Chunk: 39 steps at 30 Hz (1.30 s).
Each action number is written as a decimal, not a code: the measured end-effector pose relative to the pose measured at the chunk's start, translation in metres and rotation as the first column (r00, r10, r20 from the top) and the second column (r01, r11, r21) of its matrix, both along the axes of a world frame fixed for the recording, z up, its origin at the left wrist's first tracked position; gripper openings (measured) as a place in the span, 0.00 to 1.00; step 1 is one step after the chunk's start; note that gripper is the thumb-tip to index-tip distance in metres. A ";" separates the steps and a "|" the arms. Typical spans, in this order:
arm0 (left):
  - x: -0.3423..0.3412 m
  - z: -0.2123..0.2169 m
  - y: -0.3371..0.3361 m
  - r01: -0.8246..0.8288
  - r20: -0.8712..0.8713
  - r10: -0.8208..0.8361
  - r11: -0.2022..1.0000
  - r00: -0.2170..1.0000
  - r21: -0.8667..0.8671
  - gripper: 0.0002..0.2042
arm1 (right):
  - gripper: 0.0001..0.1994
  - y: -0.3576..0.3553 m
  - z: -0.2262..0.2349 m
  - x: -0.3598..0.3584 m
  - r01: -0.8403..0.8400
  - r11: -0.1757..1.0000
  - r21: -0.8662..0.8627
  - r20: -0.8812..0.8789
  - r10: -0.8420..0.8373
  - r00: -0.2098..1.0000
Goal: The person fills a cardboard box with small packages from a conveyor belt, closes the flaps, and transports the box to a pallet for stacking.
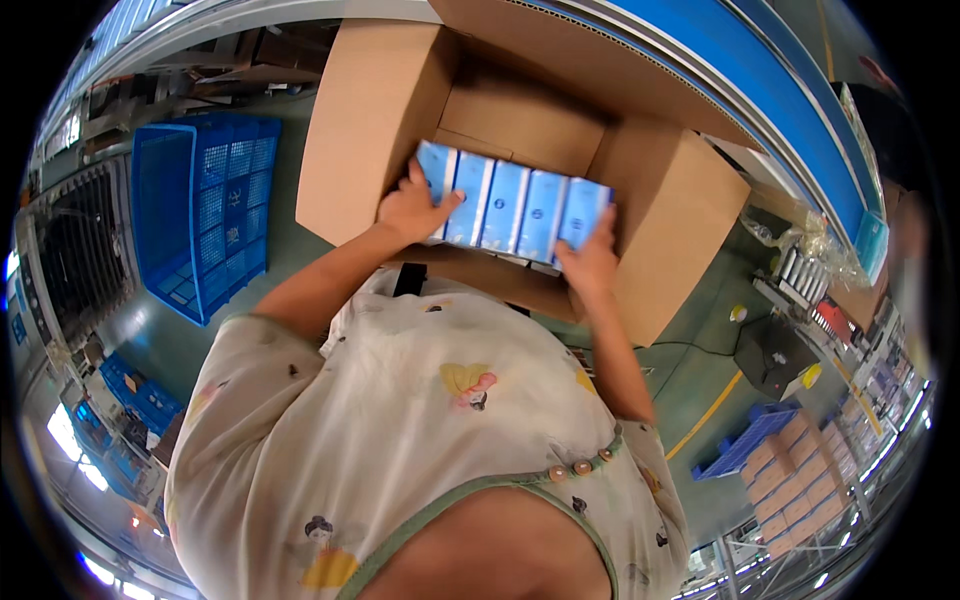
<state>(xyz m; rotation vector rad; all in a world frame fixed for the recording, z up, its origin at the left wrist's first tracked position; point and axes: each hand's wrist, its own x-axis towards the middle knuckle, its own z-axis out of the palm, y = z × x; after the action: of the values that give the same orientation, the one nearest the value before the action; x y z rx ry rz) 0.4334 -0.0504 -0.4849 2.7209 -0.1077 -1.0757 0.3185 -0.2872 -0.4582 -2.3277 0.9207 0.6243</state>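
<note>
Between my two hands is a row of several small blue-and-white boxes (499, 206), pressed side by side. My left hand (412, 208) grips the row's left end, thumb over the front and fingers round the side. At the right end my right hand (592, 256) is closed on the last box, slightly blurred. The row is at the opening of a large brown cardboard carton (523, 103) whose flaps stand spread outward. Part of the carton's inside shows behind the row. Whether the row rests on something below is hidden.
A blue plastic crate (205, 205) stands on the floor to the left. Beyond the carton runs a blue work surface (770, 90) with a metal edge. Clear plastic wrap (815, 245) lies at the right. Stacked brown cartons (795, 480) sit by a blue pallet (745, 440) at lower right.
</note>
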 end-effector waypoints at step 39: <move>0.368 0.161 0.188 -0.203 0.895 0.232 0.965 0.381 -0.164 0.19 | 0.16 0.020 0.017 0.061 -0.124 0.815 0.566 0.302 -0.065 0.951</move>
<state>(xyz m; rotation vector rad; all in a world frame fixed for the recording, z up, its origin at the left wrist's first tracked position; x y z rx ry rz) 0.8011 0.1377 -0.3244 2.8158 0.0816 0.6126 0.3794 -0.2668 -0.4413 -1.8101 0.4569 0.4504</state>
